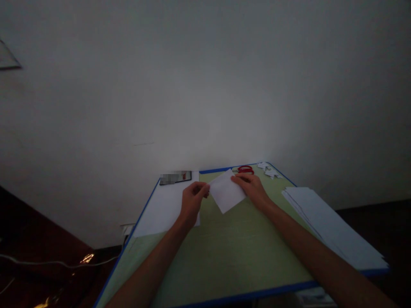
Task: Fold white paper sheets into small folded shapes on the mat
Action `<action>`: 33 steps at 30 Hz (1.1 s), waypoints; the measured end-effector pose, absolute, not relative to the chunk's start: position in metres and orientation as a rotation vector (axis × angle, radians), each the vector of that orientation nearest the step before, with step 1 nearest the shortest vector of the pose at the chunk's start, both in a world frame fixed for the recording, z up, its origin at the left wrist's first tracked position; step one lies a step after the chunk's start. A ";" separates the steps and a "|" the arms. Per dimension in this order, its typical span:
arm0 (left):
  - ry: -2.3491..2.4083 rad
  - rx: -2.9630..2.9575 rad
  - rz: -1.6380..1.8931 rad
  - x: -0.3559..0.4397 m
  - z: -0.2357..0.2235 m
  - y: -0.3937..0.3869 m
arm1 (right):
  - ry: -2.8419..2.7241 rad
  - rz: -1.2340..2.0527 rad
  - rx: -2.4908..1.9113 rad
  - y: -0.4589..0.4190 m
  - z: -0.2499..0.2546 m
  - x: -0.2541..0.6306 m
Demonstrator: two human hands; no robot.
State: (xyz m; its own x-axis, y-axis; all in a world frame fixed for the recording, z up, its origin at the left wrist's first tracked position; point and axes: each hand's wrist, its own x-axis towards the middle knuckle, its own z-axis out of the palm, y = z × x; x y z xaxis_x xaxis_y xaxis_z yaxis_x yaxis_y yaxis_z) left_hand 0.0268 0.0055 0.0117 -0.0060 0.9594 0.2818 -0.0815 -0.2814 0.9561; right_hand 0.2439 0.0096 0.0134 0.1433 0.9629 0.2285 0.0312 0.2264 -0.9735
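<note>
A white square sheet of paper [225,193] is held up over the green table, tilted so that one corner points down. My left hand [193,199] pinches its left corner between thumb and fingers. On the upper right edge, my right hand [252,187] grips the same paper, its thumb and fingertips closed on it. Just behind the right hand lie red-handled scissors [245,170], their blades partly hidden by the paper.
The green table [221,261] has a blue edge. A large white sheet [157,214] lies at left, with a phone [184,176] at its far end. Folded paper pieces [272,173] sit back right. A paper stack [327,222] rests along the right side. A wall stands behind.
</note>
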 end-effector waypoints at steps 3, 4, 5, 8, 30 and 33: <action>0.829 1.189 1.261 0.022 0.014 0.006 | -1.198 1.040 -1.102 0.008 0.015 0.248; 0.770 1.130 1.178 0.021 0.015 0.006 | -1.207 1.098 -1.096 0.008 0.015 0.249; 0.734 1.100 1.100 0.020 0.016 0.005 | -1.224 1.161 -1.091 0.007 0.015 0.250; 0.794 1.200 0.948 0.020 0.015 0.003 | -1.343 1.328 -1.083 0.004 0.013 0.251; 1.009 1.750 1.074 0.027 0.011 0.002 | -1.759 1.216 -1.029 0.001 0.006 0.242; 1.040 1.739 1.110 0.022 0.014 0.006 | -1.821 1.144 -1.019 0.007 0.004 0.248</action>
State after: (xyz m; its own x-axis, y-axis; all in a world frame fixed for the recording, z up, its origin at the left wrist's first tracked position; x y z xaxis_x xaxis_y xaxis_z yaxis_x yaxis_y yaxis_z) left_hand 0.0221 0.0059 0.0142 0.2748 0.9220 0.2726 0.2122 -0.3347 0.9181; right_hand 0.2478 0.0071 0.0038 -0.4075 0.8967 0.1731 0.2329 0.2853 -0.9297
